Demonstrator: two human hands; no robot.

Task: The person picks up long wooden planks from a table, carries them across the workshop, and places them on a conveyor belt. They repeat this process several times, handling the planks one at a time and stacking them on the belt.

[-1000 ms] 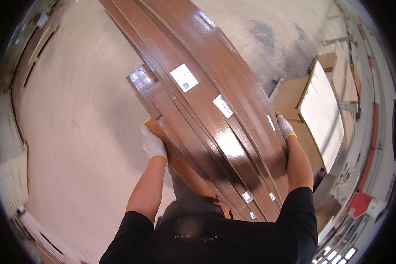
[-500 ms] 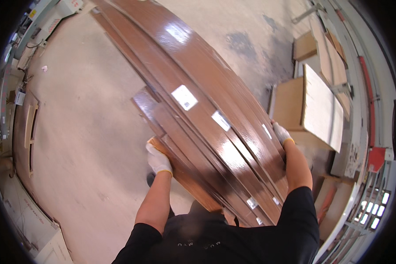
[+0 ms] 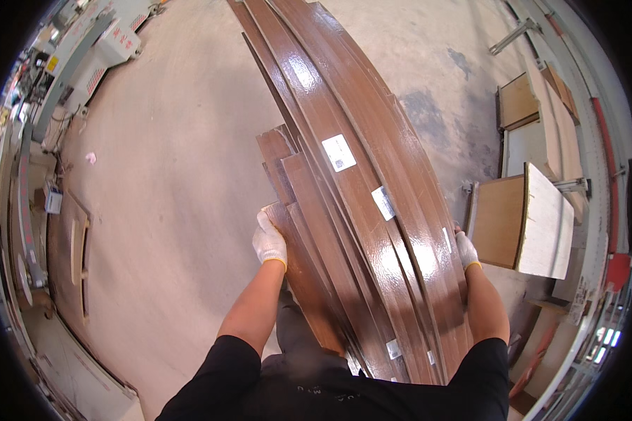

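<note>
A stack of long, glossy brown boards (image 3: 351, 105) lies across both my arms, running from my waist toward the far end. White labels (image 3: 338, 153) are stuck on several of them. My left hand (image 3: 269, 240), in a white glove with a yellow cuff, is closed round the left edge of the stack, where shorter boards sit. At the right edge my gloved right hand (image 3: 466, 250) grips the outermost board; its fingers are partly hidden beneath. The boards differ in length, so their left ends are stepped.
Wooden boxes (image 3: 500, 219) with pale panels stand on the right, beside a long metal frame. Grey machinery (image 3: 112, 45) lines the upper left. A brown panel (image 3: 67, 252) lies low at the left. Concrete floor (image 3: 161, 175) stretches between, with dark stains at the far right.
The far end of the stack has swung to the right in view, so the boards point more straight ahead. Both hands keep their hold and sit slightly lower. The surroundings have shifted.
</note>
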